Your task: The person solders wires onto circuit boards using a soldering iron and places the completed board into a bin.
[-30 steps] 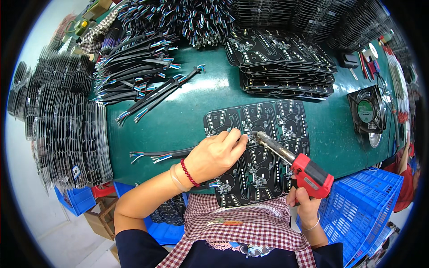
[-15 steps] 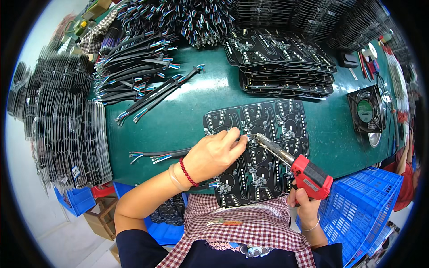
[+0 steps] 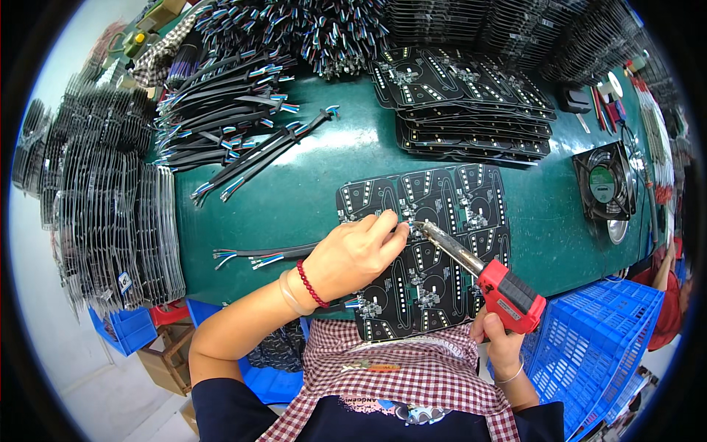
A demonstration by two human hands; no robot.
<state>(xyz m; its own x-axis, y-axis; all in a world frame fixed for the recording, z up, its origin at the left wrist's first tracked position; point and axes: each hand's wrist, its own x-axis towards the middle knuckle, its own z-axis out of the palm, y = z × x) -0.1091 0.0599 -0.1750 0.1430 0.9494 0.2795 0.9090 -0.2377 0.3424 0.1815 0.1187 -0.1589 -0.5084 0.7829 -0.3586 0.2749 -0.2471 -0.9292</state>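
Note:
My left hand [image 3: 357,249] is closed in a pinch over the black circuit board panel [image 3: 434,289], its fingertips at a solder spot. It grips a black-sleeved cable [image 3: 298,249] whose coloured wire ends stick out to the left; the held end is mostly hidden by the fingers. From the right, my right hand [image 3: 497,340] is wrapped round the handle of a red soldering gun [image 3: 514,296]. The gun's tip reaches the board just beside my left fingertips. Another cable's wire ends [image 3: 352,303] show at the panel's lower left edge.
More circuit boards [image 3: 471,121] are stacked behind the panel. Bundled cables [image 3: 221,110] lie at the far left, near rows of upright boards [image 3: 118,228]. A black fan [image 3: 604,180] stands on the right of the green table [image 3: 545,221], above a blue crate [image 3: 589,346].
The rear of the soldering gun and my right hand have shifted slightly left and down. The gun's tip stays by my left fingertips, and my left hand has barely moved.

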